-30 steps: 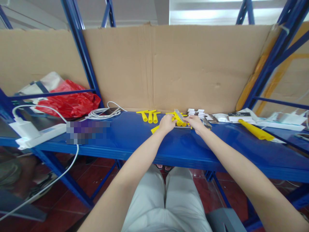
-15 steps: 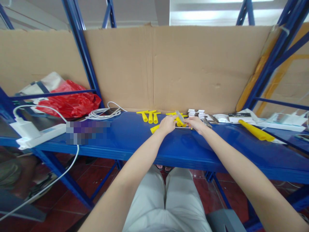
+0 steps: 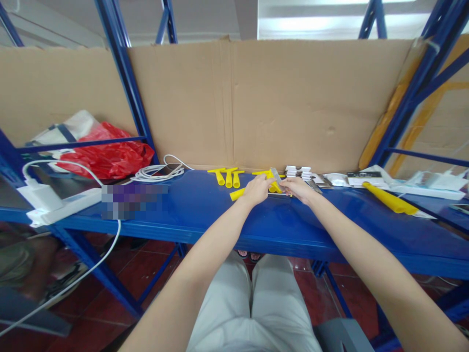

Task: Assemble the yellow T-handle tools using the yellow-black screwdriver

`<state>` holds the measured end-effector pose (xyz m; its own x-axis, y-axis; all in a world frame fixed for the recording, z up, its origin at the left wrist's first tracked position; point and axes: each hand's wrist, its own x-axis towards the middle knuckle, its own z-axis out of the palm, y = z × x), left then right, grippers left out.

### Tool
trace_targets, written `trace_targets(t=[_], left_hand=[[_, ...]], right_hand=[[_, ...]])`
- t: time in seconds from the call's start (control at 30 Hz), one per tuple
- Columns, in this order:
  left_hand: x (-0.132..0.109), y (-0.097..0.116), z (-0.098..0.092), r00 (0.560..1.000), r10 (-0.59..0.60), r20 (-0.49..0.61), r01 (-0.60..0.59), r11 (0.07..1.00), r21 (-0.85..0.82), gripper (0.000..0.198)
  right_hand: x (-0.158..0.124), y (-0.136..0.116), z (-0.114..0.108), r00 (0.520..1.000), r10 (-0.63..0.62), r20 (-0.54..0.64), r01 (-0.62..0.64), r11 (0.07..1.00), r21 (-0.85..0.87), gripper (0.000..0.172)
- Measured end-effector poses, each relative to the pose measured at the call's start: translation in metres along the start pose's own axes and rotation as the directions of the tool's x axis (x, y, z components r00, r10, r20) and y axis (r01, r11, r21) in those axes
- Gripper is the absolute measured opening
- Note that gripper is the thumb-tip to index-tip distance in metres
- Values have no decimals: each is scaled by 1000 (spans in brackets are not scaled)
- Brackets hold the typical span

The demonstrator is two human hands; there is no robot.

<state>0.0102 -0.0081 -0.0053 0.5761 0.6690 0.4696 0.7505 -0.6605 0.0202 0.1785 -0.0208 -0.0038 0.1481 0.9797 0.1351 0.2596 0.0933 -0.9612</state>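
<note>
A thin grey, see-through flat strip [image 3: 275,174] stands tilted between my two hands above the blue shelf top. My right hand [image 3: 297,188] is closed, its thumb and fingers pinching the strip's lower end. From the other side my left hand [image 3: 257,189] reaches in, fingers bent and their tips at the strip's left edge. Beside my left wrist the round end of a yellow tube-shaped handle [image 3: 237,194] sticks out; the rest is hidden. Yellow T-shaped pieces [image 3: 273,187] lie behind the fingers, partly covered. A thin pale-edged bar [image 3: 279,195] lies just below the hands.
Three yellow T-shaped handles [image 3: 229,178] stand in a row at the back. White boxes [image 3: 298,172] and a long yellow handle [image 3: 390,199] lie to the right. Leftward are a coiled white cable [image 3: 156,173], red plastic bag [image 3: 106,151] and power strip [image 3: 69,205]. Cardboard [image 3: 278,102] closes the back.
My left hand has shifted slightly right, its fingers less curled. The strip has moved a little to the right and stands more upright. My right hand stays nearly in place.
</note>
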Motion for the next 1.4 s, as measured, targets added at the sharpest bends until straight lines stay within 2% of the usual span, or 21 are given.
trace_targets(t=[0.33, 0.47, 0.63, 0.73, 0.87, 1.3, 1.4], left_hand=[[-1, 2, 1, 999, 3, 40, -2, 1000, -7, 49], [0, 3, 0, 999, 23, 40, -23, 1000, 4, 49], [-1, 10, 0, 993, 109, 46, -110, 994, 12, 49], [0, 14, 3, 987, 157, 32, -158, 987, 15, 53], [0, 16, 6, 983, 184, 18, -185, 983, 13, 54], [-2, 17, 2, 985, 166, 51, -166, 986, -2, 56], [-1, 15, 2, 989, 137, 57, -137, 991, -15, 56]], right_hand=[[-2, -2, 1, 1000, 6, -4, -6, 1000, -16, 19], [-1, -4, 1, 999, 44, -31, -42, 996, 82, 17], [3, -4, -1, 994, 44, -102, -25, 983, 180, 9], [5, -1, -4, 988, 15, -153, 8, 988, 152, 8], [7, 1, -7, 984, -23, -179, 38, 996, 79, 18], [2, -4, -5, 985, 20, -174, 0, 993, 115, 15], [5, -3, -11, 985, 23, -173, -4, 994, 113, 12]])
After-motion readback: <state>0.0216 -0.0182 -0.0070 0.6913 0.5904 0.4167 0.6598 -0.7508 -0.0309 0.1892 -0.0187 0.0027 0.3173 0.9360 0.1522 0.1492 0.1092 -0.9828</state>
